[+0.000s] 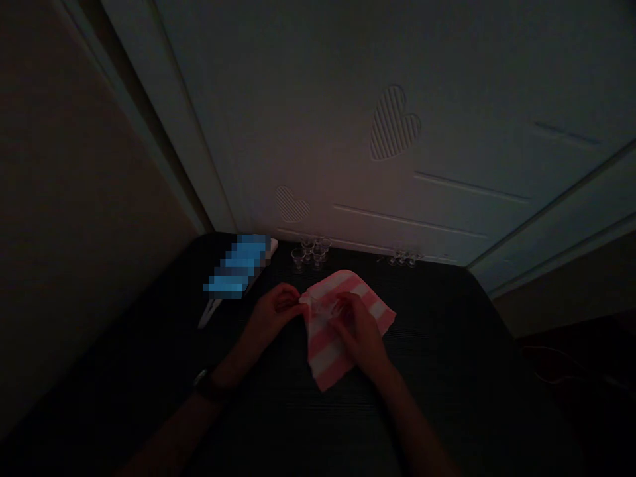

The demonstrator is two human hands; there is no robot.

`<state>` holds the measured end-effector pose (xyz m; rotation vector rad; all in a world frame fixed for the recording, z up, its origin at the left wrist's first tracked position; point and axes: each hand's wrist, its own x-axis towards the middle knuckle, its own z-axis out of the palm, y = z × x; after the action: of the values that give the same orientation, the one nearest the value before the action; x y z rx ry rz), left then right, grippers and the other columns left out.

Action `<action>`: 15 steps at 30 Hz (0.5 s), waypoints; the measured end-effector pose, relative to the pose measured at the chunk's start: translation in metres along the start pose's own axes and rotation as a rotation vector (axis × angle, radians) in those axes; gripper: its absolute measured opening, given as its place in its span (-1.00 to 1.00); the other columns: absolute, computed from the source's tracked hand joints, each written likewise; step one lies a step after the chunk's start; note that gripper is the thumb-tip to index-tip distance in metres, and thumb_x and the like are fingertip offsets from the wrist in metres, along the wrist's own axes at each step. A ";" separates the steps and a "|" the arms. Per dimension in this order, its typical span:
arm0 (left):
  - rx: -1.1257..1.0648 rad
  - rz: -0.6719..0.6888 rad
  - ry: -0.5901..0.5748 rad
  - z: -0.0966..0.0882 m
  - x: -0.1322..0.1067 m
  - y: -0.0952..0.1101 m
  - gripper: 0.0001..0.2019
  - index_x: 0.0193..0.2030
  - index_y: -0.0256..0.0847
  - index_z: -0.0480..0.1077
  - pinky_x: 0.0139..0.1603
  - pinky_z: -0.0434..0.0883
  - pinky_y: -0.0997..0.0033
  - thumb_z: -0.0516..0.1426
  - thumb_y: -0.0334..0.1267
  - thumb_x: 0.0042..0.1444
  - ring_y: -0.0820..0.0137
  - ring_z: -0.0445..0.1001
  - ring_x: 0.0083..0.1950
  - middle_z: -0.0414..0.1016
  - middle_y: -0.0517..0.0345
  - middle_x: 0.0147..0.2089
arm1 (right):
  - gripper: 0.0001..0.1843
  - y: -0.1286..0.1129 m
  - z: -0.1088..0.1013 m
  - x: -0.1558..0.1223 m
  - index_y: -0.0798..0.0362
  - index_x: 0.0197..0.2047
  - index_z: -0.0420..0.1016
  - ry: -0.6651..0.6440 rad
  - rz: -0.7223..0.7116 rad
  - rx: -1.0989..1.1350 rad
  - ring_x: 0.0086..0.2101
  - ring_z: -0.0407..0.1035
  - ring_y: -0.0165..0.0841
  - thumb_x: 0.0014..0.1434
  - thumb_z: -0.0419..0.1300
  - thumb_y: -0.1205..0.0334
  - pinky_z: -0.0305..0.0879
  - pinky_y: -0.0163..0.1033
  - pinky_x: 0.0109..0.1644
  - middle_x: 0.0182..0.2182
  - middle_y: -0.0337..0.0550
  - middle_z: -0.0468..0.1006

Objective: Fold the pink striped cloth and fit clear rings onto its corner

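A pink-and-white striped cloth (325, 371) lies over the dark table beneath my hands. My left hand (278, 308) pinches the cloth's left edge between thumb and fingers. Over the middle of the cloth, my right hand (358, 328) has its fingers curled round a small clear glass (332, 309), which looks tilted. The dim light blurs the glass's outline, and my fingers hide part of it.
Several small stemmed glasses (318, 257) stand in a cluster at the table's (278, 411) back edge. More small glassware (405, 258) sits further right. At the back left is a device with a lit, blurred screen (238, 265). A white panel with heart reliefs rises behind.
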<state>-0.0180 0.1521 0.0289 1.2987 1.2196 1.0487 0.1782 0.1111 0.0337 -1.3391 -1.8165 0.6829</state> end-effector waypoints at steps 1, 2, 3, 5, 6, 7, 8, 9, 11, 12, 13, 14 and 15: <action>-0.002 -0.011 0.019 0.000 -0.001 0.001 -0.73 -0.36 -0.20 0.26 -0.22 0.42 0.36 0.24 -0.24 -0.19 0.35 0.48 -0.27 0.45 0.22 -0.38 | -0.52 0.000 0.000 0.000 0.00 0.07 0.17 -0.003 -0.013 -0.001 -0.15 0.29 -0.30 0.07 0.15 0.22 0.24 -0.18 -0.08 -0.09 -0.11 0.37; -0.005 -0.023 0.033 -0.001 -0.001 0.002 -0.73 -0.35 -0.20 0.26 -0.22 0.42 0.36 0.24 -0.24 -0.19 0.34 0.48 -0.27 0.45 0.21 -0.37 | -0.50 0.000 0.000 0.000 0.00 0.08 0.16 -0.008 -0.026 -0.006 -0.12 0.28 -0.28 0.06 0.16 0.24 0.23 -0.17 -0.06 -0.07 -0.10 0.36; -0.007 -0.032 0.039 -0.001 -0.001 0.003 -0.73 -0.35 -0.20 0.25 -0.23 0.42 0.35 0.23 -0.23 -0.18 0.34 0.48 -0.27 0.46 0.21 -0.37 | -0.50 -0.001 0.001 0.000 0.00 0.08 0.16 -0.011 -0.039 -0.014 -0.10 0.27 -0.28 0.06 0.16 0.27 0.23 -0.17 -0.04 -0.06 -0.10 0.35; -0.008 -0.040 0.033 -0.002 -0.001 0.004 -0.74 -0.35 -0.20 0.25 -0.24 0.41 0.37 0.23 -0.24 -0.17 0.35 0.48 -0.28 0.45 0.22 -0.38 | -0.54 0.000 0.001 0.000 0.01 0.07 0.17 -0.014 -0.059 -0.039 -0.10 0.26 -0.28 0.08 0.11 0.31 0.21 -0.16 -0.03 -0.07 -0.09 0.35; -0.009 -0.036 0.024 -0.002 -0.001 0.004 -0.75 -0.35 -0.20 0.25 -0.24 0.41 0.39 0.22 -0.25 -0.16 0.36 0.48 -0.28 0.45 0.22 -0.38 | -0.58 0.000 0.001 0.000 0.02 0.06 0.19 -0.013 -0.063 -0.054 -0.10 0.26 -0.29 0.10 0.08 0.33 0.21 -0.17 -0.03 -0.09 -0.09 0.36; -0.011 -0.028 0.017 -0.003 0.000 0.003 -0.75 -0.35 -0.21 0.25 -0.24 0.40 0.40 0.22 -0.26 -0.16 0.37 0.47 -0.28 0.45 0.22 -0.38 | -0.61 0.001 0.001 0.000 0.02 0.04 0.20 -0.011 -0.063 -0.067 -0.12 0.27 -0.29 0.11 0.06 0.34 0.21 -0.17 -0.04 -0.10 -0.10 0.37; -0.015 -0.017 0.009 -0.003 0.000 0.002 -0.75 -0.35 -0.21 0.25 -0.23 0.40 0.40 0.23 -0.27 -0.16 0.38 0.47 -0.27 0.44 0.22 -0.38 | -0.63 0.001 0.001 0.000 0.03 0.02 0.22 -0.006 -0.058 -0.078 -0.14 0.28 -0.30 0.12 0.06 0.33 0.22 -0.18 -0.06 -0.13 -0.10 0.38; -0.018 -0.007 0.001 -0.003 0.001 0.001 -0.75 -0.35 -0.21 0.26 -0.21 0.40 0.39 0.23 -0.28 -0.17 0.38 0.47 -0.26 0.44 0.22 -0.37 | -0.65 0.002 0.001 -0.001 0.03 0.01 0.23 -0.001 -0.048 -0.087 -0.16 0.29 -0.30 0.12 0.06 0.31 0.23 -0.19 -0.08 -0.14 -0.10 0.39; -0.018 0.009 -0.012 -0.003 0.002 -0.001 -0.74 -0.33 -0.22 0.28 -0.17 0.40 0.37 0.24 -0.29 -0.18 0.37 0.47 -0.24 0.45 0.20 -0.35 | -0.67 0.002 0.001 -0.001 0.04 -0.01 0.25 0.008 -0.023 -0.108 -0.20 0.30 -0.30 0.12 0.08 0.27 0.24 -0.20 -0.12 -0.18 -0.09 0.40; -0.016 0.013 -0.014 -0.002 0.002 -0.001 -0.73 -0.32 -0.22 0.28 -0.15 0.40 0.35 0.24 -0.29 -0.18 0.36 0.47 -0.23 0.45 0.19 -0.34 | -0.69 0.001 0.001 -0.001 0.04 -0.04 0.27 0.015 -0.010 -0.120 -0.23 0.31 -0.30 0.12 0.09 0.24 0.24 -0.21 -0.15 -0.21 -0.10 0.41; -0.012 0.013 -0.015 -0.002 0.002 -0.001 -0.72 -0.30 -0.22 0.29 -0.13 0.40 0.33 0.24 -0.28 -0.18 0.35 0.48 -0.22 0.46 0.18 -0.33 | -0.72 0.001 0.001 -0.001 0.05 -0.08 0.29 0.023 0.002 -0.135 -0.26 0.31 -0.30 0.13 0.09 0.20 0.24 -0.22 -0.17 -0.24 -0.10 0.42; -0.008 0.009 -0.015 -0.001 0.001 -0.001 -0.71 -0.29 -0.21 0.29 -0.12 0.40 0.31 0.25 -0.28 -0.19 0.34 0.48 -0.21 0.47 0.17 -0.32 | -0.76 0.000 0.001 -0.001 0.05 -0.12 0.31 0.025 0.011 -0.150 -0.29 0.31 -0.31 0.13 0.09 0.17 0.23 -0.23 -0.20 -0.28 -0.12 0.43; -0.003 0.002 -0.015 -0.001 0.000 0.000 -0.70 -0.28 -0.21 0.29 -0.11 0.40 0.29 0.25 -0.27 -0.19 0.33 0.49 -0.21 0.48 0.16 -0.31 | -0.79 -0.001 0.001 -0.001 0.05 -0.18 0.33 0.023 0.019 -0.165 -0.33 0.31 -0.33 0.14 0.08 0.14 0.22 -0.25 -0.24 -0.33 -0.13 0.43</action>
<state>-0.0188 0.1527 0.0290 1.3033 1.2048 1.0398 0.1773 0.1099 0.0332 -1.4672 -1.8765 0.5344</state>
